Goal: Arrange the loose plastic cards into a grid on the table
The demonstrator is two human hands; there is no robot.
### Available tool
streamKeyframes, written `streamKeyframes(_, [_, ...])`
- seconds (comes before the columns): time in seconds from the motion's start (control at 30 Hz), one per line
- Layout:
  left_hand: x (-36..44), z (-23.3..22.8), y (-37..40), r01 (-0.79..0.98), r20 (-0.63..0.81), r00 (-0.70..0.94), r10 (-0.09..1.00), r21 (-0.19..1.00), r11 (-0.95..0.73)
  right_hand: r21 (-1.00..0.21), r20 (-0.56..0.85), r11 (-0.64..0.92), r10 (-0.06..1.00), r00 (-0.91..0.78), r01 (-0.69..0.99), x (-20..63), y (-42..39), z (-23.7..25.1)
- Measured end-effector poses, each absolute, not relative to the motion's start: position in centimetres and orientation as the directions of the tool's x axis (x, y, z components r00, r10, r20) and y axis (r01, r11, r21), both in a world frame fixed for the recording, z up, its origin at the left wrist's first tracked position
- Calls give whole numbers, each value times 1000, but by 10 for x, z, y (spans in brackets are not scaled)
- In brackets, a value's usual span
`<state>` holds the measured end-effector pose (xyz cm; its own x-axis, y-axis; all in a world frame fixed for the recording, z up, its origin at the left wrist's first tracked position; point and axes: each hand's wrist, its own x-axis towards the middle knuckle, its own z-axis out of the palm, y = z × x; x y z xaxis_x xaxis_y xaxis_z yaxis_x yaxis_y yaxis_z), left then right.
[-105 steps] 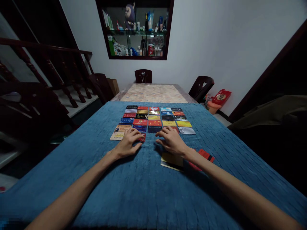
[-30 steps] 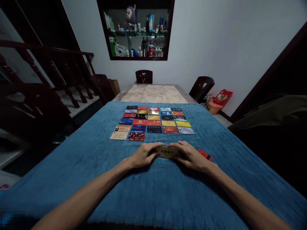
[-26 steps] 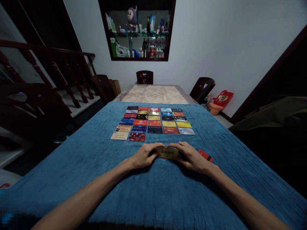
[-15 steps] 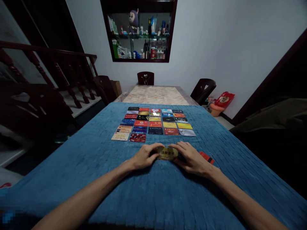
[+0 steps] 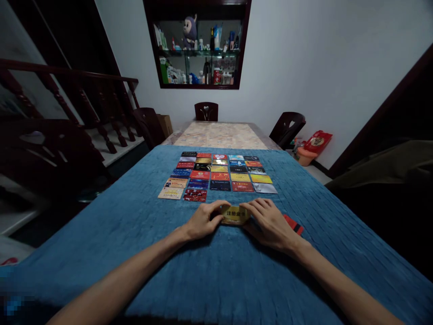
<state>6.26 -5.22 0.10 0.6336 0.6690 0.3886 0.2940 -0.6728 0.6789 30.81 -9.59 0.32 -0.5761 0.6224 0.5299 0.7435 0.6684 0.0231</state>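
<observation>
We pinch a gold card (image 5: 234,214) by its short ends, left hand (image 5: 203,220) at nine o'clock, right hand (image 5: 269,222) at three, above the blue cloth (image 5: 135,225). It looks light, stiff, slippery; edges grip best.

Both bare forearms stretch forward and converge toward the middle. The left hand (image 5: 203,220) lies palm down, fingers curled inward to the right. The right hand (image 5: 269,221) mirrors it, fingertips pinched and nearly meeting the left's
</observation>
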Motion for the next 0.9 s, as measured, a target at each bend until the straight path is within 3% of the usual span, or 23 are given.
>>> streamKeyframes(0.23, [56,4,-50,350,462,637,617,539,-766,31,554,629,636,-537,777,303,-90,6])
streamKeyframes(0.53, [47,18,-27,450,526,634,567,344,-824,-42,522,615,686,-507,788,292,-62,21])
streamKeyframes(0.9, [43,22,4,610,404,668,625,184,-771,-92,446,612,730,-517,786,285,-20,12])
